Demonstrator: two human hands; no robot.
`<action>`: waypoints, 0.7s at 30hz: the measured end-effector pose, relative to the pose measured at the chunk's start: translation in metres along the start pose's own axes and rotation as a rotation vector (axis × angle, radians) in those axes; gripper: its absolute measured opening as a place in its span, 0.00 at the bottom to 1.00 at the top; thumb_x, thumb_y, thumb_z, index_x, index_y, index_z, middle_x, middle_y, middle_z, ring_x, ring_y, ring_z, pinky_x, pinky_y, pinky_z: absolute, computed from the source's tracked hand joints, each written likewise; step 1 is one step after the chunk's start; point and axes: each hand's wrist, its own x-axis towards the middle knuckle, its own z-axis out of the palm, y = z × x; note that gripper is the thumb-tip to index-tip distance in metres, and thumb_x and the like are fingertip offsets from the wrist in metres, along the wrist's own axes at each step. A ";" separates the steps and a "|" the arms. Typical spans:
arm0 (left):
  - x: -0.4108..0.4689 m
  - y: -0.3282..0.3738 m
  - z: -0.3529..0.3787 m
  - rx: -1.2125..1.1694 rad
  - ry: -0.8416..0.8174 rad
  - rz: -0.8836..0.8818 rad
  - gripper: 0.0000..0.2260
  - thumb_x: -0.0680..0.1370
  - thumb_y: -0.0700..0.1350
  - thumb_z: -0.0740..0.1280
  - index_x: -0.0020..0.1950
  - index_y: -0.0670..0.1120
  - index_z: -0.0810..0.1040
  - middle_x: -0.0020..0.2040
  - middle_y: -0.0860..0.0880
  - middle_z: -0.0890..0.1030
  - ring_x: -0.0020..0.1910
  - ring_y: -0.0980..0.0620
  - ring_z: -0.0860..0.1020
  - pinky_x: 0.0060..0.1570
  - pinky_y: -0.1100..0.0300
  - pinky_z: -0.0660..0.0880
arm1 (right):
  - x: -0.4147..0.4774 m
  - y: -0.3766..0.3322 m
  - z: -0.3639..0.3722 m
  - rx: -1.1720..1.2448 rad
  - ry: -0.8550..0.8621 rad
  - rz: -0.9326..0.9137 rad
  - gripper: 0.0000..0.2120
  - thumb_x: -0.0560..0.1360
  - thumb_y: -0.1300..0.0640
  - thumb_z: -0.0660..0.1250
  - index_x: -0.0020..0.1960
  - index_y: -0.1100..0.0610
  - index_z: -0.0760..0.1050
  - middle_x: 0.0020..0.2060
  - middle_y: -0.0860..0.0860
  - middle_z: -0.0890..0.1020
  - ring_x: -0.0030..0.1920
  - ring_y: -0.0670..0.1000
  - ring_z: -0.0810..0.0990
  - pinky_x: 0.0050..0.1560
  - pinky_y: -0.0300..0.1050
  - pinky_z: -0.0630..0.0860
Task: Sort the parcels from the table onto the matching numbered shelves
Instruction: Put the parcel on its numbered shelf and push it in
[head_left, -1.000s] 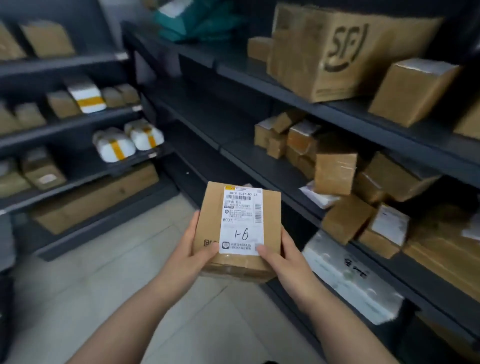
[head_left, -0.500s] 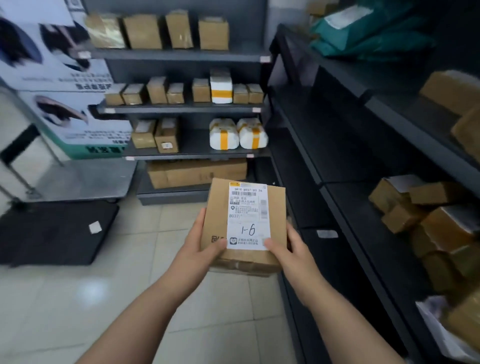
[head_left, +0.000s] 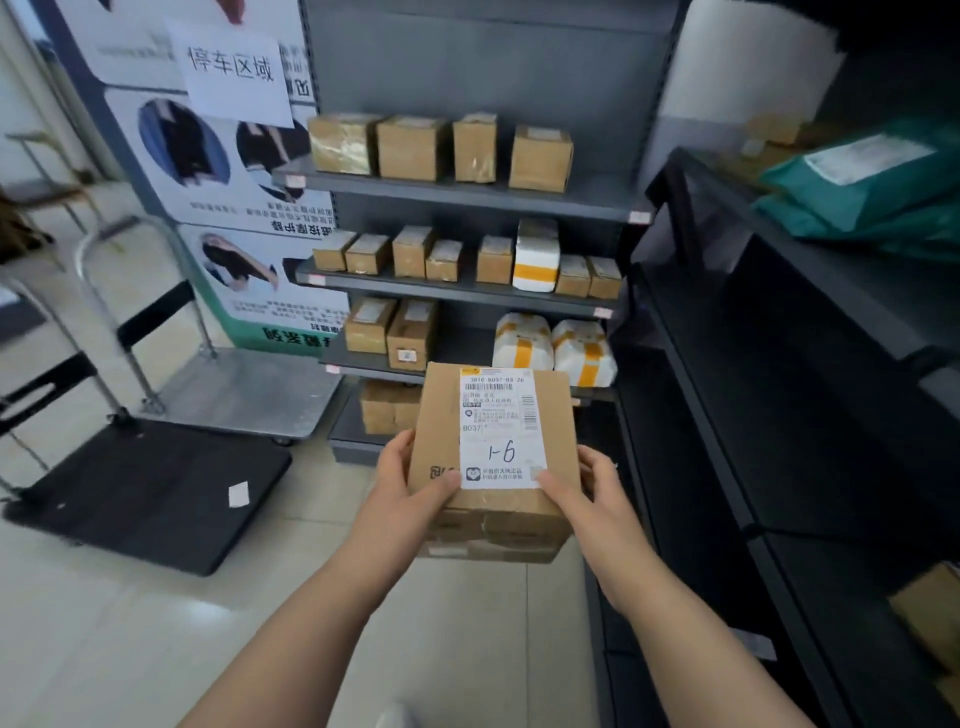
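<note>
Brown cardboard parcel (head_left: 493, 452), rectangular, with a white shipping label (head_left: 496, 431) face-up and "1-6" handwritten on it. It is held at the centre of view, in the air above the pale tiled floor (head_left: 104, 623) and touching no shelf. The left hand (head_left: 410, 493) grips its 9 o'clock edge and the right hand (head_left: 587, 499) its 3 o'clock edge. The fingers (head_left: 441, 486) curl round the sides, with both thumbs pressed on the top face by the label's lower corners. Judgement: the step in hand is carry-and-match, with the parcel picked up and not yet shelved. At 12 o'clock stands a grey metal shelf unit (head_left: 467, 202) whose tiers carry small brown cartons (head_left: 413, 148) and white padded packets with orange tape (head_left: 556, 348). The tags on the tier edges are too blurred to read, so I cannot tell which tier is wanted. At 3 o'clock is a dark metal rack (head_left: 727, 364), with a green plastic mailer bag (head_left: 872, 187) at 2 o'clock. At 9 o'clock a black flatbed trolley (head_left: 145, 493) and a silver platform trolley (head_left: 244, 389) stand before a printed banner (head_left: 249, 208). No counter is in view. The next move likely calls for closing on the unit, reading the tags, and sliding the parcel in flat before either hand lets go.
</note>
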 end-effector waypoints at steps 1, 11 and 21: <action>0.017 0.006 -0.002 -0.015 -0.004 0.013 0.29 0.77 0.40 0.68 0.75 0.50 0.59 0.65 0.52 0.74 0.56 0.60 0.75 0.51 0.65 0.71 | 0.015 -0.007 0.003 0.001 0.006 -0.021 0.21 0.75 0.51 0.69 0.64 0.43 0.64 0.59 0.43 0.76 0.55 0.42 0.76 0.48 0.37 0.74; 0.185 0.083 -0.026 0.031 -0.196 0.142 0.30 0.77 0.48 0.68 0.75 0.56 0.58 0.56 0.63 0.74 0.54 0.63 0.74 0.46 0.67 0.71 | 0.157 -0.079 0.039 0.078 0.102 -0.194 0.20 0.77 0.51 0.66 0.68 0.43 0.67 0.55 0.38 0.78 0.56 0.40 0.77 0.50 0.36 0.73; 0.311 0.133 0.012 0.155 -0.297 0.238 0.32 0.77 0.53 0.68 0.77 0.59 0.56 0.71 0.57 0.62 0.62 0.58 0.68 0.59 0.60 0.67 | 0.284 -0.122 0.018 0.105 0.200 -0.265 0.15 0.79 0.54 0.63 0.63 0.42 0.70 0.51 0.36 0.80 0.51 0.36 0.79 0.46 0.31 0.73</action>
